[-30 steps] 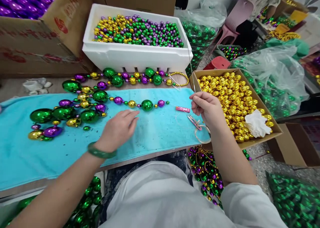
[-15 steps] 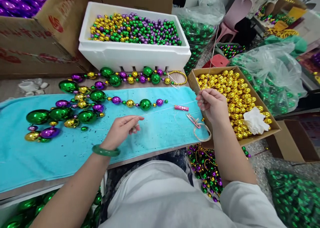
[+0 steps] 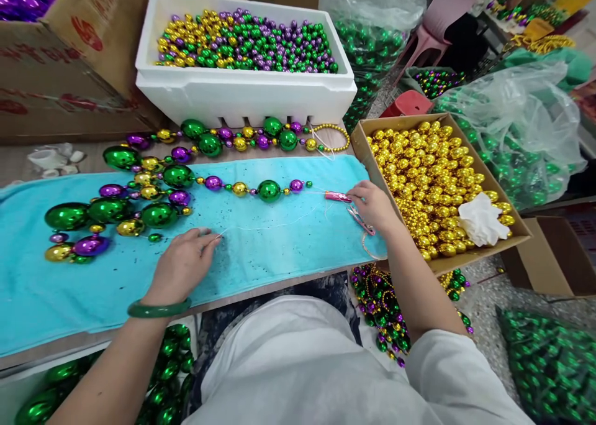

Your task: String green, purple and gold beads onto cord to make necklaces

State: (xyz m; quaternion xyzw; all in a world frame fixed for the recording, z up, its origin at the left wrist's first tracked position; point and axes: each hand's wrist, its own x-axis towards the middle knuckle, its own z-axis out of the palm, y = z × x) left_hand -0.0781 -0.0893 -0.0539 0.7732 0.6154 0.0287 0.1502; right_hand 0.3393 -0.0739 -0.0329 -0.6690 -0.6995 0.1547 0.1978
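Note:
Over the blue towel (image 3: 261, 257), my left hand (image 3: 184, 260) pinches a thin white thread (image 3: 265, 227) near a small green bead (image 3: 155, 237). My right hand (image 3: 372, 204) has its fingers closed at the right end of a small pink lighter (image 3: 337, 196), which lies on the towel. Just below that hand are pink thread snips (image 3: 361, 220) with a pale loop (image 3: 370, 246). A garland of green, gold and purple beads (image 3: 269, 191) lies left of the lighter, its larger beads bunched on the towel's left half.
A white foam box (image 3: 246, 89) of small mixed beads stands behind the towel. To the right is a cardboard box (image 3: 484, 260) of gold beads with a crumpled white tissue (image 3: 483, 219) on top. A large carton (image 3: 84, 71) stands back left; bags of green beads (image 3: 549, 363) surround the table.
My right hand has come down from above the towel to the lighter, releasing the raised thread. My left hand has moved left and lower, and the thread now hangs slack on the towel.

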